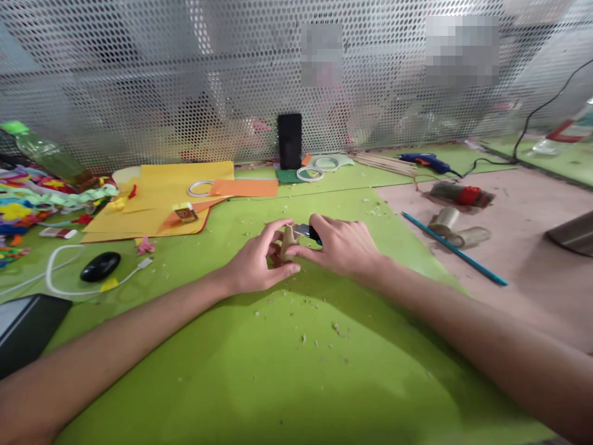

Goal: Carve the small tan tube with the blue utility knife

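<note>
Both hands meet over the middle of a green sheet (pixel 278 371). My left hand (pixel 257 262) pinches a small tan cardboard piece (pixel 288 242), standing it on the sheet. My right hand (pixel 343 247) grips a small cutter (pixel 306 231) with a dark handle and a metal blade, its tip touching the top of the cardboard piece. Small tan scraps (pixel 336 327) lie scattered on the green sheet in front of the hands.
Yellow and orange paper (pixel 157 198), tape rings (pixel 309 174), an upright black phone (pixel 290 141), a blue glue gun (pixel 424 162), cardboard tubes (pixel 458 232), a teal pencil (pixel 454 248), a black mouse (pixel 99 266), a white cable and colourful paper chains (pixel 28 204) lie around. A perforated metal screen stands behind.
</note>
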The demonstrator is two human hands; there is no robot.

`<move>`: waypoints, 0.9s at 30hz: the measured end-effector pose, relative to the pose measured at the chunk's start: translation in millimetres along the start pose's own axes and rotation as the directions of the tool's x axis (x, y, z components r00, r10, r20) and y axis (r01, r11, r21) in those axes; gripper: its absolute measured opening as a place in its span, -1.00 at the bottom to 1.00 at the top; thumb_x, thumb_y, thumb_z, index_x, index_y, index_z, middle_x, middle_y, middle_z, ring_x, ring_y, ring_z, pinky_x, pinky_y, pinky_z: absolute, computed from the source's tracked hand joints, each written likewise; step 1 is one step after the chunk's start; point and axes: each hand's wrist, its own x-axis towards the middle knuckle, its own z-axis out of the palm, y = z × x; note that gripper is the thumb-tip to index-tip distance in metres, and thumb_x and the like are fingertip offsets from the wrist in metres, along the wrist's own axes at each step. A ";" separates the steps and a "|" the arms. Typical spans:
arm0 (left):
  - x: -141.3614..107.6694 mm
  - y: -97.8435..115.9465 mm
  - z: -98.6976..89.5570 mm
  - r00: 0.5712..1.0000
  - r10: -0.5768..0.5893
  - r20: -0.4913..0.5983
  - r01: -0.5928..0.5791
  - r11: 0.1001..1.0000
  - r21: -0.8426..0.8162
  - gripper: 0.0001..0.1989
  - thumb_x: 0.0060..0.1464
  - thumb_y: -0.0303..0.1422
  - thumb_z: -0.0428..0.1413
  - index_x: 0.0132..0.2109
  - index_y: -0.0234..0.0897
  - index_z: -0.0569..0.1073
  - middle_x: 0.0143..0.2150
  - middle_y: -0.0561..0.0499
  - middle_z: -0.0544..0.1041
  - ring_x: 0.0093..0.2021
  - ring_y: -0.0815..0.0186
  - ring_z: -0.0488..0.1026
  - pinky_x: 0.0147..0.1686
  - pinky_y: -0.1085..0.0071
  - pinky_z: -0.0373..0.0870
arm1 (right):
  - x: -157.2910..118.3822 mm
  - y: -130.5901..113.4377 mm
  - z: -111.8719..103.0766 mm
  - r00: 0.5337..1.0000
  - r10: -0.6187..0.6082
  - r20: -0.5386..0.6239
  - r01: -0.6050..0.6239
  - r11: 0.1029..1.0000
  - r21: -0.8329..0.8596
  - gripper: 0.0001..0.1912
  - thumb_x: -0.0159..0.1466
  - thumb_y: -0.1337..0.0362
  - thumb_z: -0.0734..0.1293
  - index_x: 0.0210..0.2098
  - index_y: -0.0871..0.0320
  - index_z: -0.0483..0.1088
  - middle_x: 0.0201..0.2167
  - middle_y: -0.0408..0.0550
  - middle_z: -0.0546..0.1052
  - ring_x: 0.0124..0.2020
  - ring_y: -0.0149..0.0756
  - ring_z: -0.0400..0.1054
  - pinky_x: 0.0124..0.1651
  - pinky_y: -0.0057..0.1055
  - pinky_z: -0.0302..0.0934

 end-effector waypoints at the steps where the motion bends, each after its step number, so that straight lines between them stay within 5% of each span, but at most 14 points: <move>1: -0.6 0.2 0.0 1.000 0.009 0.008 -0.009 1.000 -0.009 -0.21 0.02 -0.29 0.22 0.30 -0.12 -0.01 0.02 -0.17 0.44 -0.21 0.27 0.54 -0.25 0.33 0.53 | -0.1 0.1 0.1 1.000 -0.002 -0.001 0.002 1.000 -0.004 -0.24 0.20 -0.37 -0.12 -0.22 0.15 0.28 -0.44 -0.02 0.51 -0.55 -0.34 0.27 -0.50 -0.40 -0.31; 7: -1.7 -2.2 0.7 1.000 0.023 0.011 -0.023 1.000 0.001 -0.13 0.03 -0.32 0.21 0.35 -0.07 -0.11 0.08 -0.17 0.42 -0.13 0.23 0.54 -0.12 0.24 0.53 | -0.5 -0.2 -1.7 1.000 -0.013 -0.007 0.012 0.999 -0.037 -0.26 0.22 -0.35 -0.12 -0.20 0.15 0.27 -0.39 -0.01 0.52 -0.52 -0.31 0.31 -0.50 -0.40 -0.31; 11: -0.6 -2.1 0.6 0.999 0.017 -0.030 -0.012 0.988 0.152 -0.19 -0.03 -0.22 0.26 0.29 -0.11 0.05 0.04 -0.12 0.46 -0.04 0.18 0.50 -0.02 0.17 0.46 | -1.5 -3.7 -2.0 0.999 -0.033 0.004 0.033 0.999 -0.023 -0.25 0.21 -0.36 -0.10 -0.18 0.16 0.27 -0.34 0.01 0.52 -0.50 -0.31 0.32 -0.49 -0.40 -0.30; 16: 0.7 1.1 -1.4 1.000 0.008 -0.027 0.001 0.950 0.313 -0.12 -0.05 -0.16 0.27 0.32 -0.17 0.01 -0.10 -0.07 0.50 -0.11 0.18 0.48 -0.09 0.20 0.44 | -2.5 -6.4 -0.7 0.999 -0.054 0.006 0.054 0.998 -0.012 -0.25 0.20 -0.37 -0.07 -0.19 0.15 0.29 -0.35 -0.01 0.52 -0.48 -0.31 0.33 -0.50 -0.39 -0.31; 27: -0.9 1.7 -4.1 0.997 0.050 0.051 -0.063 0.957 0.284 -0.06 -0.03 -0.11 0.24 0.36 -0.16 -0.08 -0.01 -0.11 0.48 -0.06 0.17 0.46 0.00 0.19 0.40 | -3.2 -7.8 -2.9 0.998 -0.056 0.031 0.058 0.997 -0.043 -0.23 0.20 -0.37 -0.09 -0.18 0.16 0.32 -0.36 -0.02 0.51 -0.49 -0.31 0.33 -0.51 -0.40 -0.31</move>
